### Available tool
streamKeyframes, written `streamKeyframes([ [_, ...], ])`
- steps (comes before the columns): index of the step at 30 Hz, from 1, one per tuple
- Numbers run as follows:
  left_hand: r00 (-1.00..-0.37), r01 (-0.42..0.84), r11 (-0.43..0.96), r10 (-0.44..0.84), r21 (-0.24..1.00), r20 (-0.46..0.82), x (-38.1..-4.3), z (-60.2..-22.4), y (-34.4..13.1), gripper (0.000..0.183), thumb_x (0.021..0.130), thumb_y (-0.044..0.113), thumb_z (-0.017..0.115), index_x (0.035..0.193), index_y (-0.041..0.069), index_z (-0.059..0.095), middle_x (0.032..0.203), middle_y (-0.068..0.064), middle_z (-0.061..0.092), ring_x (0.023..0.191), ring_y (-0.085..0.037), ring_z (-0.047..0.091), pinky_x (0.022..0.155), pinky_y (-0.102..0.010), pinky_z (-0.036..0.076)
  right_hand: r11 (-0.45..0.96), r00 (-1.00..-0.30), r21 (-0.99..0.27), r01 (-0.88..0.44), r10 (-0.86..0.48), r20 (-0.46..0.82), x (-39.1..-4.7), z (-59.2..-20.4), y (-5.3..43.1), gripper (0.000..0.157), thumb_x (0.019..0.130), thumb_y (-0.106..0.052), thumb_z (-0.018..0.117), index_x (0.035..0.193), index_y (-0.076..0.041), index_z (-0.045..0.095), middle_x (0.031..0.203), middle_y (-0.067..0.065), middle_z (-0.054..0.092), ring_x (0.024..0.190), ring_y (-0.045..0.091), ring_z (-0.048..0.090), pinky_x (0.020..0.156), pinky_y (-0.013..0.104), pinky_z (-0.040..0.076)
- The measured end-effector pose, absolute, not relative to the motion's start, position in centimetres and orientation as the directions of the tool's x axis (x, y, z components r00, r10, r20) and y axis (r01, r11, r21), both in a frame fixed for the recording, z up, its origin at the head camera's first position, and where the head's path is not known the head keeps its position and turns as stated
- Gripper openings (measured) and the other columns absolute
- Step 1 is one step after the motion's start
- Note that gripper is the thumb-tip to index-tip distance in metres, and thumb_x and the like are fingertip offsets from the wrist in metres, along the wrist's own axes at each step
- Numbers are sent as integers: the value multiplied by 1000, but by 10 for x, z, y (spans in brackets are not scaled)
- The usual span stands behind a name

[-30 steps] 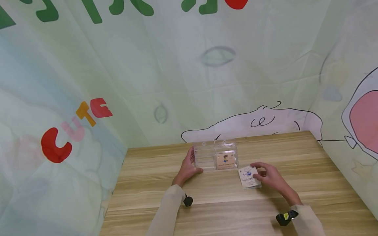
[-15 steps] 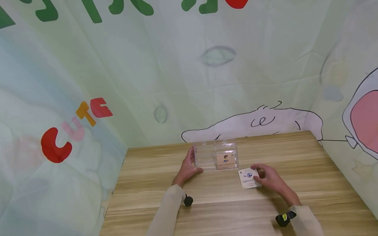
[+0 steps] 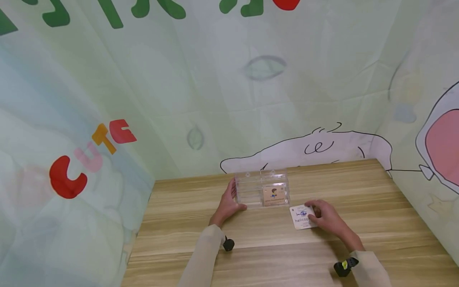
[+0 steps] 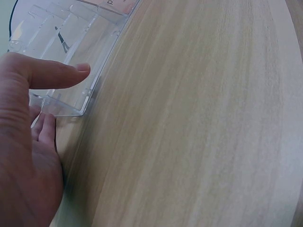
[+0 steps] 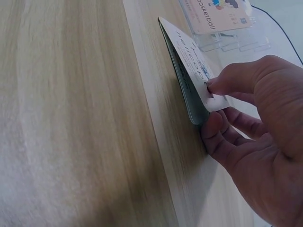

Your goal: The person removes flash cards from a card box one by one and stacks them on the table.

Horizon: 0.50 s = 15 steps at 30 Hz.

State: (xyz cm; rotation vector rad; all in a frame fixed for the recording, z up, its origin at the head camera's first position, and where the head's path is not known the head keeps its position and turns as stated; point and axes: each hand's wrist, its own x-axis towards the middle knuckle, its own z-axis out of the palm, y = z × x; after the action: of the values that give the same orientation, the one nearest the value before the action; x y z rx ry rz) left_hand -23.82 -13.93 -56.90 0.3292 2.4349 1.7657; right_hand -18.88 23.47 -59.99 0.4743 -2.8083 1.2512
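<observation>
A clear plastic card rack with stepped rows stands near the back of the table. My left hand grips its left end; in the left wrist view the thumb lies across the front and fingers show at the outer side. A peach card marked "basketball" sits in the rack's right half. To the right of the rack, my right hand pinches a white helicopter card by its right edge. The right wrist view reveals a second, darker card beneath it, with a narrow gap between the two.
The wood-grain table ends at a printed cloth backdrop behind the rack. More of this cloth hangs at the left and right sides. Each wrist carries a small black camera.
The helicopter card and the one under it looked slightly offset a second ago and now line up more closely in the head view. The left hand and rack have stayed put.
</observation>
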Motion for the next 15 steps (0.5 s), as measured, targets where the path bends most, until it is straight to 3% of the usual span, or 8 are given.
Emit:
streamKeyframes([
  [15,-970,103,300,242,948,29,-238,-567,-139,113,68,-14,82,161,-5,19,160,-31,34,148,-43,36,123,-45,31,657,-961,-711,-250,-259,98,-190,-599,234,41,81,7,76,120,4,69,90,8,57,77,18,50,61,24,46],
])
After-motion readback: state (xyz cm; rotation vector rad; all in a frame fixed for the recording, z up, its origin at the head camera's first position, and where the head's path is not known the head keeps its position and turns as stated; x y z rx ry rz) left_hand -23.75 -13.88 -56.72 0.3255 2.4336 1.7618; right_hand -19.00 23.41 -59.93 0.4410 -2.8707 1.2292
